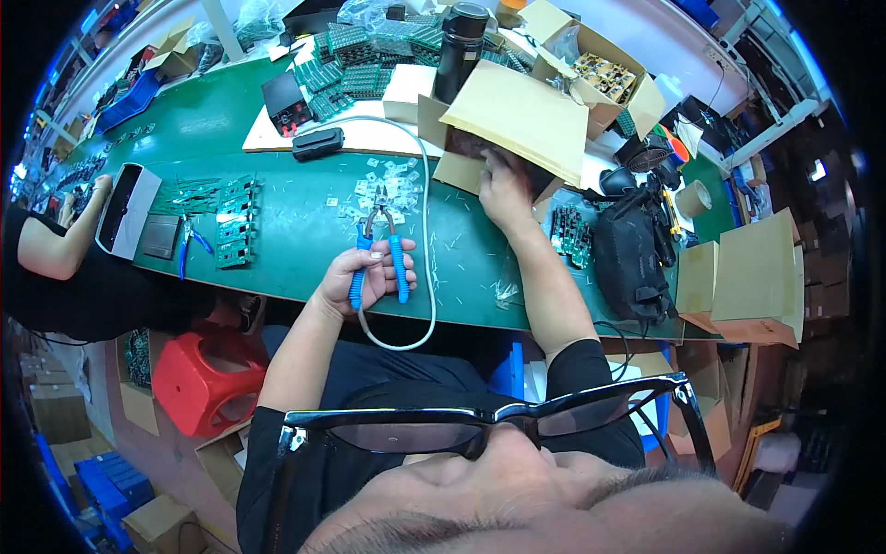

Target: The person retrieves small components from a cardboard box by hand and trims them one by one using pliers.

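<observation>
My left hand (377, 281) is wrapped around blue-handled side cutters (401, 266) at the bench's near edge, palm up. Their handles are spread and the jaws point away from me. Just beyond the jaws lies a scatter of small clear plastic pieces (399, 181), with thin white offcuts to their right. My right hand (506, 196) reaches into the open side of a tilted cardboard box (521, 106). Its fingertips are hidden in the shadowed opening, so what they touch cannot be made out.
A pale cable (427, 240) loops around the cutters. Green circuit boards (237, 222) and other blue-handled pliers (189, 245) lie left; a black bag (632, 254) sits right. A co-worker's arm (78, 240) rests at the far left, near a red stool (198, 383).
</observation>
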